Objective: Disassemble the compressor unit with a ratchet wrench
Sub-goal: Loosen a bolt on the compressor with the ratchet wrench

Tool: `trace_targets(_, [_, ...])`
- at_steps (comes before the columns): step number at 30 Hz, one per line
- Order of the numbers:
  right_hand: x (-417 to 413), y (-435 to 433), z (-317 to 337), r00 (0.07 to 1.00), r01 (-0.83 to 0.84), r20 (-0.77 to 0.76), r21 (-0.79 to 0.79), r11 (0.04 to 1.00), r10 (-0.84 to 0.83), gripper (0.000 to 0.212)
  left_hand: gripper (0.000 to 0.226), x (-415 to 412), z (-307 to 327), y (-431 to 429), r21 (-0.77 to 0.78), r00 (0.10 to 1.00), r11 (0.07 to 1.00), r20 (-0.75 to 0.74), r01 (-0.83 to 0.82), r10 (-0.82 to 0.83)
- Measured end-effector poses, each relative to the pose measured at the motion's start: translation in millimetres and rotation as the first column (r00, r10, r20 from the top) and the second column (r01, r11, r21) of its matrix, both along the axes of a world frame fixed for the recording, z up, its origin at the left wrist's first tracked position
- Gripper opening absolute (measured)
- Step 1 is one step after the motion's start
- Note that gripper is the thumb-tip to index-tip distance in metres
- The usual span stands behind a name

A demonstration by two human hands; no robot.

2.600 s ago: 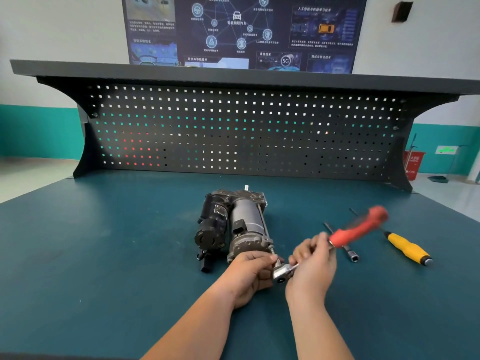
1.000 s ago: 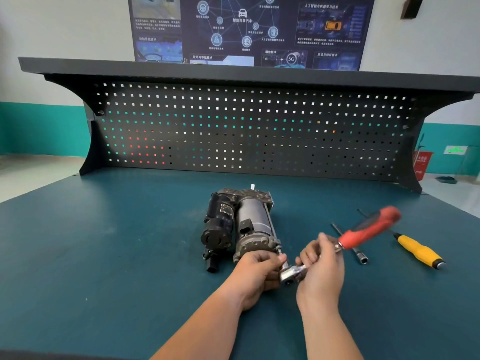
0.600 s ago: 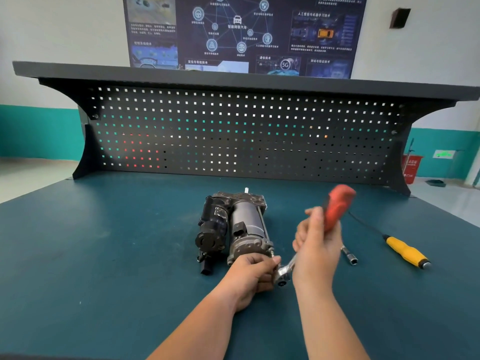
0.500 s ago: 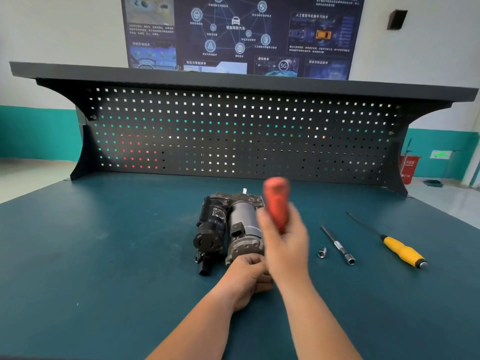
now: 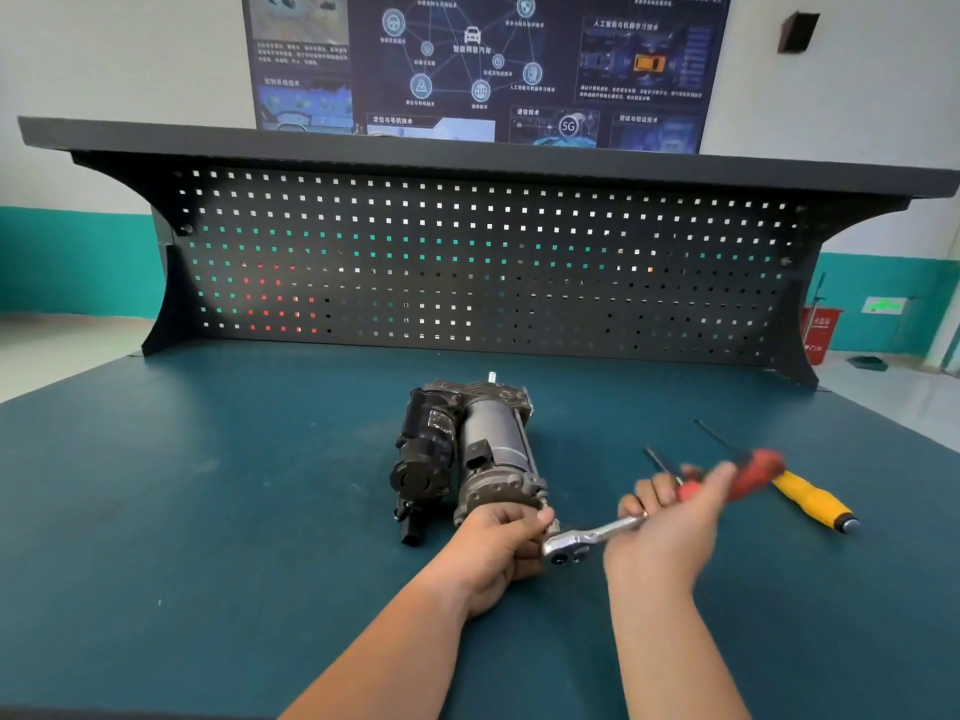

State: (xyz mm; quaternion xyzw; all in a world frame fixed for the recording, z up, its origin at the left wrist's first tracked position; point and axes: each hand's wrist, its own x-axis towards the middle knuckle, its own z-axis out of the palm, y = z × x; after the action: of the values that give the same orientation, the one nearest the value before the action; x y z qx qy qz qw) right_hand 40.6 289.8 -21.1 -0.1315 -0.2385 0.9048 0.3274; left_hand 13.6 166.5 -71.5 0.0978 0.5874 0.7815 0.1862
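Note:
The compressor unit (image 5: 467,454), a grey cylinder with a black motor block on its left, lies on the teal bench. My left hand (image 5: 501,545) grips its near end. The ratchet wrench (image 5: 592,537) has a chrome head at the unit's near right corner and a red handle pointing right. My right hand (image 5: 670,527) grips that handle and is blurred by motion.
A yellow-handled screwdriver (image 5: 810,501) lies to the right, beyond the red handle. A thin extension bar (image 5: 657,459) shows just past my right hand. The black pegboard (image 5: 467,267) closes off the back of the bench (image 5: 208,511).
The red handle swung up and over to the left, then back down to the right. My left hand stayed on the compressor's near end.

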Motion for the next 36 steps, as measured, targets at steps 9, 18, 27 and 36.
trace_targets(9, [1, -16, 7, 0.992, 0.107, -0.078, 0.159, 0.982, -0.096, 0.025, 0.018, 1, 3, -1, -0.002, 0.998, 0.998, 0.020, 0.066, -0.066])
trace_targets(18, [4, -79, -2, 0.966, 0.097, 0.016, 0.904, -0.415, 0.259, 0.031, 0.028, 5, 15, 10, 0.882, 0.916, 0.348, 0.190, -0.317, 0.353])
trace_targets(27, [0, -10, 5, 0.987, 0.000, -0.155, 0.177, 0.984, 0.028, 0.033, 0.026, -5, -1, -1, 0.018, 0.998, 0.999, 0.041, 0.037, -0.037])
trace_targets(36, [-1, -1, -9, 0.998, 0.043, -0.049, -0.040, 0.998, -0.045, 0.041, 0.020, -3, 0, -1, -0.008, 0.999, 1.000, 0.035, 0.020, -0.020])
